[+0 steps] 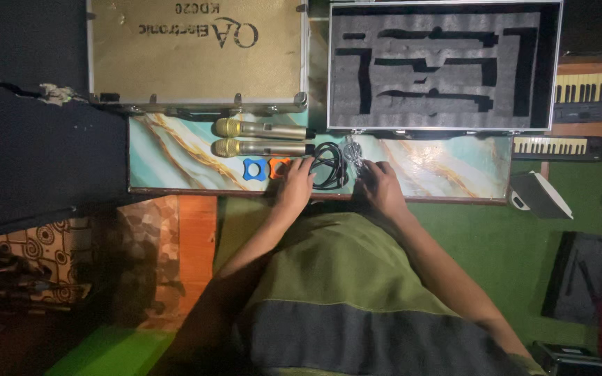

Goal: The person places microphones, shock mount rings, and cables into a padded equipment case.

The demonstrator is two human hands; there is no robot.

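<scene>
Left hand (295,182): fingers spread flat on the marbled table (175,167), touching the coiled black cable (327,166) at its 9 o'clock; nothing clamped.
Right hand (379,186): fingers curled at the cable's 3 o'clock; grip cannot be told.
Microphones (259,138): two gold, at 10 o'clock of the left hand.
Foam case (444,66): open, at 12 o'clock.

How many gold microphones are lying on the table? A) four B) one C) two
C: two gold microphones lie side by side on the marble-patterned table, just beyond the left hand.
</scene>
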